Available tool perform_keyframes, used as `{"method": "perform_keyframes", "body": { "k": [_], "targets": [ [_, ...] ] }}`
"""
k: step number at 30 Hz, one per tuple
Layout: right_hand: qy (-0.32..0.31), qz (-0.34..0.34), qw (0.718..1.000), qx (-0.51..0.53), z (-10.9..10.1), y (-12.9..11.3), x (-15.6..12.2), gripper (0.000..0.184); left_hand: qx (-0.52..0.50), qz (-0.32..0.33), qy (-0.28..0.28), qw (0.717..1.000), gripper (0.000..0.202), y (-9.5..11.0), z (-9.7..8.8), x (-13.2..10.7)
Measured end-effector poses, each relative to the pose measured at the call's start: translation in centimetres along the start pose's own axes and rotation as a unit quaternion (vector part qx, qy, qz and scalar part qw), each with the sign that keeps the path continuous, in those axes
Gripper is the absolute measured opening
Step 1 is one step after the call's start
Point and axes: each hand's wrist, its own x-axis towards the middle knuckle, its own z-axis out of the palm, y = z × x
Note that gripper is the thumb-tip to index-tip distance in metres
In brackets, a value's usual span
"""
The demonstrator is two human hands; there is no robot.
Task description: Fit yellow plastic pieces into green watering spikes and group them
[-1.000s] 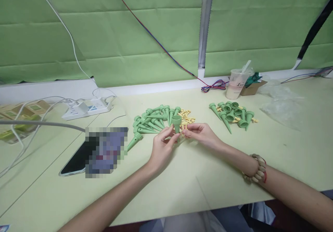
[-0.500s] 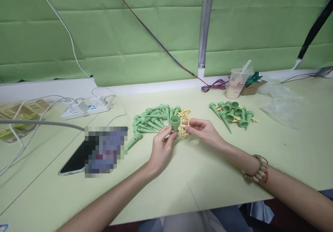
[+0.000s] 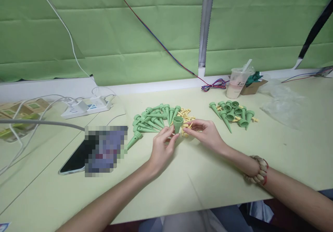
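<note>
My left hand (image 3: 162,148) pinches a green plastic cone spike (image 3: 178,123), held upright with its open wide end up. My right hand (image 3: 204,133) is just right of it, fingers pinched on a small yellow peg (image 3: 187,126) close to the cone's side. Behind the hands lies a pile of green cone spikes (image 3: 152,119) and a heap of small yellow pegs (image 3: 186,114). A second group of green cones (image 3: 232,113) lies to the right, some with yellow pegs among them.
A phone (image 3: 78,159) lies at the left near a white power strip (image 3: 87,106) with cables. A plastic cup (image 3: 236,83), a small cardboard box (image 3: 251,86) and a clear plastic bag (image 3: 283,103) stand at the back right. Green panels form the back wall.
The right hand has shifted slightly left and down, bringing the yellow peg closer to the cone. The left hand keeps its hold on the cone almost in place.
</note>
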Motion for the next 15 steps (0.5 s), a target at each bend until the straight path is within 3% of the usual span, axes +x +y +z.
{"method": "perform_keyframes", "body": {
  "k": [11,15],
  "targets": [
    [0.02,-0.046,0.997,-0.052,-0.01,0.34,-0.1,0.035,-0.009,-0.052,-0.036,0.998,0.019,0.19,0.39,-0.27],
    [0.026,-0.061,0.997,-0.05,-0.07,0.53,-0.06,0.034,-0.077,-0.097,-0.046,0.991,0.021,0.37,0.77,-0.17]
  ]
}}
